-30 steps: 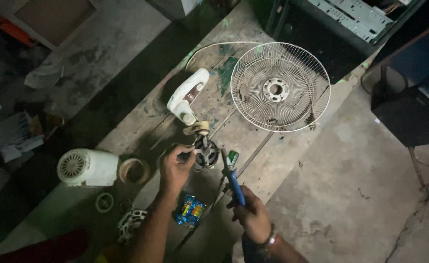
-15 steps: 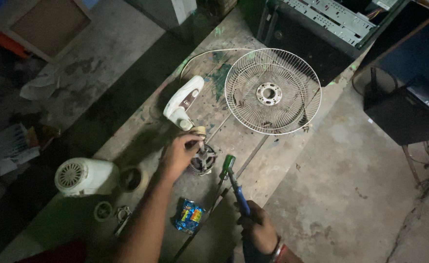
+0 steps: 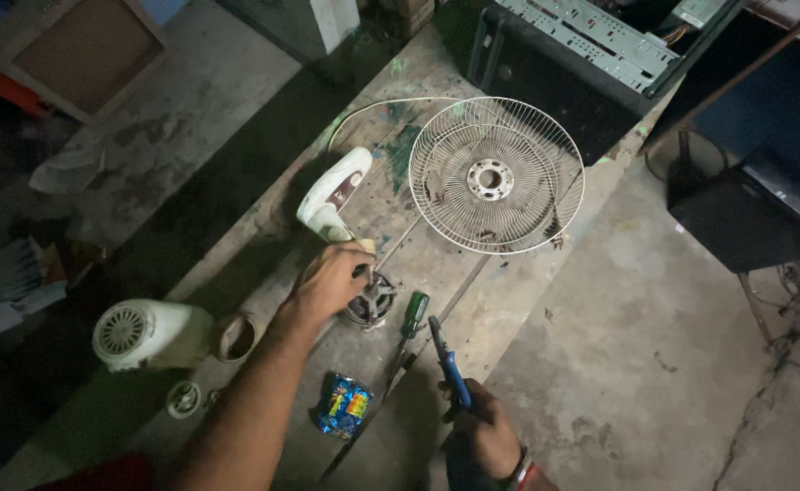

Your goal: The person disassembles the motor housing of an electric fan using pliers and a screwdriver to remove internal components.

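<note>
One motor (image 3: 370, 302) gripped by left hand (image 3: 332, 282); one pliers (image 3: 449, 365) clasped in right hand (image 3: 485, 435); one screwdriver (image 3: 409, 323).

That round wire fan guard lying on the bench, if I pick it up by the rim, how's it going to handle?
The wire fan guard is mostly open thin wire, so it is probably light for its size. Held at one edge it may flex a little, though the solid centre ring should stiffen it. Lying flat on the bench, it seems unlikely to roll, but its wires could snag the white cord beside it.
</note>
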